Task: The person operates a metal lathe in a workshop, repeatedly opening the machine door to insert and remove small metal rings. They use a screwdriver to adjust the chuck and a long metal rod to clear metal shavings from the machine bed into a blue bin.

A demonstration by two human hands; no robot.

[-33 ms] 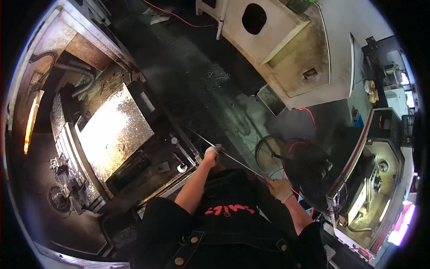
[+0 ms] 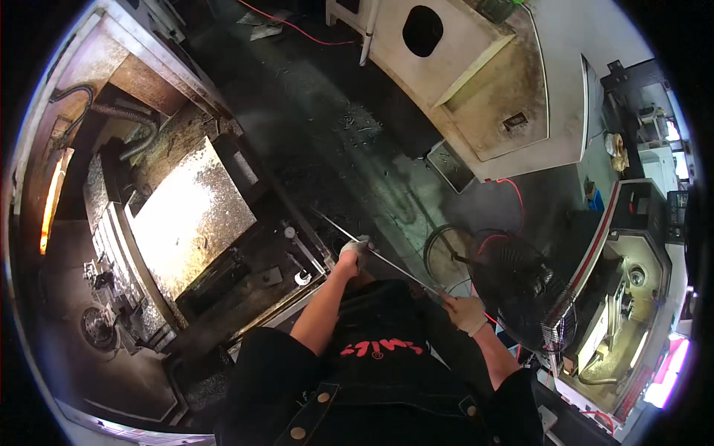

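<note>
A long, thin metal rod (image 2: 399,270) slants across in front of my body, from upper left down to the right. My left hand (image 2: 352,254), in a pale glove, is closed round it near its middle. Farther right, my right hand (image 2: 466,314), also in a pale glove, grips the rod's lower end. The far tip reaches past my left hand over the dark floor. Nearest to my left hand, on the ledge of the open machine, lie a gauge with a round dial (image 2: 290,233) and a small white round object (image 2: 302,278).
On the left, the open machine holds a brightly lit metal cover (image 2: 195,215) and a round chuck-like part (image 2: 98,328). A black fan (image 2: 513,290) stands close at my right. Beyond are a pale machine housing (image 2: 476,89), a tray (image 2: 451,168) and a red hose (image 2: 516,195).
</note>
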